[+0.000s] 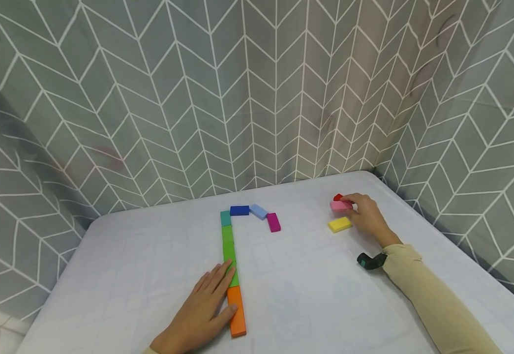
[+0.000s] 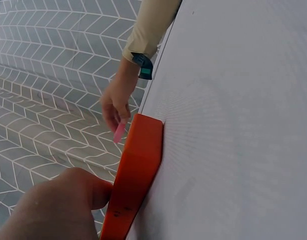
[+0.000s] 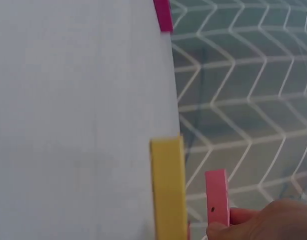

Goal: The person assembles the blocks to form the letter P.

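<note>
Pink block (image 1: 339, 207), far right: pinched in the right hand (image 1: 367, 219); best kept level, clear of the red block (image 1: 338, 197) and yellow block (image 1: 340, 224). Left hand (image 1: 201, 309), near left: fingers extended, gripping nothing, resting on green blocks (image 1: 228, 251) and orange block (image 1: 238, 324); light, flat pressure should keep these aligned. All: smooth-faced, straight-edged oblongs. Table cover (image 1: 301, 295): white, faintly creased.

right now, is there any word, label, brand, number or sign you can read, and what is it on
None can be read.
Orange block: small dark marks, too blurred to tell whether they are writing.
Pink block: one dark speck, too small to make out.
Wrist device: no lettering I can make out.
</note>
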A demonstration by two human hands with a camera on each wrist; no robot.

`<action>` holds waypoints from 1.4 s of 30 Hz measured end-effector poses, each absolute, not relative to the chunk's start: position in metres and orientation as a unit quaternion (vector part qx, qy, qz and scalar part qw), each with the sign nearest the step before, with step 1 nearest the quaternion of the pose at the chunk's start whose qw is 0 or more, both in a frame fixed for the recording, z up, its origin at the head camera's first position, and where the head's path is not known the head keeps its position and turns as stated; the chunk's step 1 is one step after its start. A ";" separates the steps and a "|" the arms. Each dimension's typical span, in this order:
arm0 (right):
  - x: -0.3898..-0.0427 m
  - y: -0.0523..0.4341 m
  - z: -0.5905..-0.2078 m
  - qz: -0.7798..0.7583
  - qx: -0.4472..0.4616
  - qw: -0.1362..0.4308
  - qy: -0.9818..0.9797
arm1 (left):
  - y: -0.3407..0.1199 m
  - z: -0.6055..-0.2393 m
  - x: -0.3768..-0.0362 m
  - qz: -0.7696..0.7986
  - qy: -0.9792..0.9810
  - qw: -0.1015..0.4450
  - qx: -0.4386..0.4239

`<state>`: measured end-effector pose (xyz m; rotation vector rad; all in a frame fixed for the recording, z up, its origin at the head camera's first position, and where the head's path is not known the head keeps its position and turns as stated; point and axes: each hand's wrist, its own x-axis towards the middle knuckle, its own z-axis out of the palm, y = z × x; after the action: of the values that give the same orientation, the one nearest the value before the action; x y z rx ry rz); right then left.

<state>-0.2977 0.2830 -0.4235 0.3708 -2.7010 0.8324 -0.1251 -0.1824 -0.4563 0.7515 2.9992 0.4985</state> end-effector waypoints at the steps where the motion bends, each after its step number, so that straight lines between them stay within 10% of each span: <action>1: -0.297 0.278 -0.421 0.289 0.137 0.149 -0.936 | -0.183 -0.456 -0.125 0.160 0.957 0.004 0.240; 21: -0.273 0.163 -0.425 0.312 0.394 0.079 -0.861 | -0.182 -0.455 -0.125 0.160 0.958 0.016 0.238; 42: -0.278 0.128 -0.426 0.259 0.413 0.034 -0.873 | -0.181 -0.455 -0.125 0.161 0.957 0.016 0.242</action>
<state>-0.2785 0.1276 -0.4259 1.2695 -2.6835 0.7974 -0.1252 -0.1813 -0.4546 0.7532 2.9753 0.5018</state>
